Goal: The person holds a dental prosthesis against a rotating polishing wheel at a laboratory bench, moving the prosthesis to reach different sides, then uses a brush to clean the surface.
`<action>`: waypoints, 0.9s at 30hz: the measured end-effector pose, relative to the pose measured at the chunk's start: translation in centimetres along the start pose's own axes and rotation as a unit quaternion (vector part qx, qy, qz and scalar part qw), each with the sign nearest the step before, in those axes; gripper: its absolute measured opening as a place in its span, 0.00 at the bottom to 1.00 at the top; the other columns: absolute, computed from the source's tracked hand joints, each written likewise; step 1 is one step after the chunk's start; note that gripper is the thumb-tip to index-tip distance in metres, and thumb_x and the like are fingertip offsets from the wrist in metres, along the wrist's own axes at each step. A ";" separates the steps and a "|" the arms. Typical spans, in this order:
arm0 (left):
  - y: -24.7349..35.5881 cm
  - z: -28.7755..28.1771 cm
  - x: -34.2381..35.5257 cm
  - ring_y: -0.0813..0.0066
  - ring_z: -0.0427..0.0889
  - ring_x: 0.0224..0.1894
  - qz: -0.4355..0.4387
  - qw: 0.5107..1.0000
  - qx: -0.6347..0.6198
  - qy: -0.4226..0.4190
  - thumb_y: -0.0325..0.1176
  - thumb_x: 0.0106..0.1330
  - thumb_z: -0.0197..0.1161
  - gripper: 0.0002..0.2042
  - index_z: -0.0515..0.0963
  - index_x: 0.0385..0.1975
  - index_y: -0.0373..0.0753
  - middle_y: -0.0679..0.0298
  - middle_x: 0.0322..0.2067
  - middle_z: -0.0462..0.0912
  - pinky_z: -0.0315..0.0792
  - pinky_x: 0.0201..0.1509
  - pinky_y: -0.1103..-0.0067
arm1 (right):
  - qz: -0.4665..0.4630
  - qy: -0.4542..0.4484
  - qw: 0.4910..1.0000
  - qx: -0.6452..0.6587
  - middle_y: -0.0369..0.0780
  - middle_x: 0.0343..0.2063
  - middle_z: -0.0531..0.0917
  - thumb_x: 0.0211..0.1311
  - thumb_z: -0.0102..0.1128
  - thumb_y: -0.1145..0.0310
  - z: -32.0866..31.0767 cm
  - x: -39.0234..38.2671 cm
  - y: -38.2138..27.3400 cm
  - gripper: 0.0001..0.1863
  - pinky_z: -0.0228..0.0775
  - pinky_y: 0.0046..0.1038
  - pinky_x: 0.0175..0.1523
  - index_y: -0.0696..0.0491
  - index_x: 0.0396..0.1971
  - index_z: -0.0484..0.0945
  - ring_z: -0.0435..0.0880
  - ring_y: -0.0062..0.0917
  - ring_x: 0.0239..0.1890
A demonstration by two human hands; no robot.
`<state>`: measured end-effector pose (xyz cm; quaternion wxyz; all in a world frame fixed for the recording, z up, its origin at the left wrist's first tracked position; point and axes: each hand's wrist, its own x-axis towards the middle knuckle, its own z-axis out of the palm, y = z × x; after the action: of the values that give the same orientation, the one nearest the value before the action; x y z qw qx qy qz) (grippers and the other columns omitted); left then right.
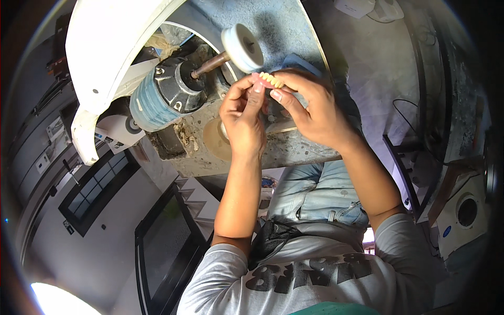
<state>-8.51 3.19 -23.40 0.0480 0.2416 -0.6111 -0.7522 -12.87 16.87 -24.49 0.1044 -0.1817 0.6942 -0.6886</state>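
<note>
Holding a small pink denture (270,81) with yellowish teeth above the grey workbench (202,164), pinching its left end in the left hand (244,121) with thumb and curled fingers drawn together, and gripping its right end in the right hand (319,109) with thumb and forefinger only slightly parted about it. Held close, in this view, to a white wheel (244,48) on a brown shaft (211,64) jutting from a black-and-blue motor (169,90), near a curved white hood (113,44). Farther off, looking past the bench to grey floor (375,79) at right and a dark-framed window (98,186) at left.
</note>
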 end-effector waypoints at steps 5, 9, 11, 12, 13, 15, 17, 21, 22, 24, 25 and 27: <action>-1.0 0.6 1.4 0.79 0.77 0.30 -0.123 0.986 -0.099 0.047 0.28 0.63 0.55 0.06 0.75 0.35 0.33 0.62 0.31 0.80 0.68 0.34 0.85 | 0.087 0.000 0.995 0.042 0.46 0.33 0.79 0.60 0.54 0.71 0.8 0.4 0.9 0.11 0.71 0.26 0.38 0.62 0.38 0.74 0.80 0.29 0.32; -1.1 1.1 2.1 0.80 0.77 0.28 -0.160 0.975 -0.135 0.068 0.29 0.62 0.56 0.06 0.76 0.32 0.33 0.62 0.29 0.80 0.70 0.31 0.85 | 0.097 0.054 0.992 0.063 0.46 0.32 0.80 0.60 0.54 0.69 2.1 0.6 2.0 0.12 0.72 0.27 0.37 0.61 0.39 0.75 0.81 0.30 0.31; -1.1 1.0 2.5 0.77 0.78 0.28 -0.177 0.968 -0.157 0.081 0.27 0.61 0.54 0.06 0.75 0.32 0.32 0.61 0.29 0.80 0.72 0.33 0.82 | 0.117 0.049 0.991 0.045 0.46 0.31 0.80 0.59 0.54 0.68 2.2 1.0 1.6 0.12 0.72 0.28 0.37 0.61 0.38 0.75 0.81 0.32 0.31; -1.3 0.8 2.7 0.77 0.78 0.28 -0.177 0.968 -0.157 0.082 0.27 0.61 0.54 0.06 0.75 0.32 0.32 0.61 0.29 0.80 0.72 0.33 0.82 | 0.136 0.045 0.989 0.027 0.47 0.31 0.80 0.59 0.55 0.68 2.2 1.2 1.5 0.11 0.72 0.29 0.37 0.61 0.37 0.76 0.81 0.33 0.31; -1.6 0.4 3.0 0.74 0.78 0.31 -0.190 0.966 -0.158 0.075 0.27 0.62 0.51 0.07 0.74 0.35 0.30 0.59 0.31 0.79 0.73 0.38 0.80 | 0.136 0.046 0.989 0.026 0.47 0.31 0.80 0.59 0.55 0.68 2.3 1.4 1.5 0.11 0.72 0.29 0.37 0.61 0.37 0.76 0.81 0.33 0.31; -2.0 -0.1 3.4 0.71 0.79 0.35 -0.203 0.964 -0.160 0.067 0.26 0.63 0.48 0.09 0.72 0.37 0.29 0.57 0.32 0.78 0.74 0.42 0.78 | 0.165 0.017 0.985 -0.036 0.48 0.29 0.80 0.58 0.55 0.68 2.4 1.9 1.8 0.11 0.72 0.30 0.37 0.60 0.34 0.76 0.81 0.36 0.31; -2.1 -0.3 3.7 0.70 0.79 0.35 -0.223 0.955 -0.176 0.090 0.26 0.62 0.48 0.09 0.72 0.37 0.28 0.56 0.32 0.78 0.73 0.43 0.78 | 0.163 0.027 0.986 -0.030 0.49 0.28 0.80 0.57 0.56 0.68 2.8 1.9 2.4 0.10 0.72 0.30 0.36 0.61 0.33 0.76 0.81 0.36 0.32; -1.5 0.4 2.9 0.78 0.77 0.28 -0.215 0.958 -0.166 0.093 0.26 0.61 0.53 0.05 0.74 0.32 0.31 0.62 0.28 0.79 0.72 0.33 0.83 | 0.136 0.050 0.989 0.023 0.48 0.28 0.80 0.56 0.56 0.72 2.5 1.5 1.6 0.09 0.71 0.29 0.37 0.61 0.33 0.76 0.80 0.35 0.32; -1.3 0.6 2.5 0.78 0.77 0.28 -0.188 0.966 -0.160 0.079 0.27 0.61 0.54 0.05 0.75 0.32 0.32 0.62 0.29 0.79 0.72 0.34 0.83 | 0.136 0.050 0.989 0.024 0.48 0.28 0.80 0.56 0.56 0.72 2.3 1.2 1.5 0.09 0.71 0.29 0.37 0.61 0.33 0.76 0.80 0.35 0.32; -1.3 0.9 2.0 0.79 0.77 0.28 -0.160 0.973 -0.153 0.065 0.27 0.62 0.54 0.05 0.75 0.32 0.32 0.62 0.30 0.79 0.72 0.34 0.84 | 0.089 0.064 0.992 0.058 0.47 0.29 0.80 0.56 0.56 0.74 1.8 0.6 1.3 0.08 0.70 0.28 0.38 0.61 0.34 0.76 0.80 0.33 0.32; -1.5 0.9 1.8 0.79 0.77 0.28 -0.135 0.979 -0.134 0.065 0.27 0.62 0.54 0.05 0.75 0.32 0.33 0.62 0.30 0.79 0.71 0.34 0.84 | 0.089 0.064 0.992 0.057 0.47 0.29 0.80 0.56 0.56 0.74 1.8 0.4 1.5 0.08 0.70 0.28 0.38 0.61 0.34 0.76 0.80 0.33 0.32; -1.5 1.1 1.7 0.80 0.77 0.28 -0.111 0.985 -0.115 0.065 0.27 0.62 0.55 0.05 0.75 0.32 0.33 0.63 0.30 0.79 0.70 0.33 0.84 | 0.094 0.056 0.989 0.096 0.47 0.29 0.80 0.56 0.55 0.75 1.8 0.1 2.1 0.08 0.70 0.27 0.39 0.61 0.35 0.76 0.79 0.33 0.32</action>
<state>-10.16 3.91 -25.19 0.0315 0.3493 -0.4854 -0.8008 -12.48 15.10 -26.63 0.1459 -0.0661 0.6439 -0.7481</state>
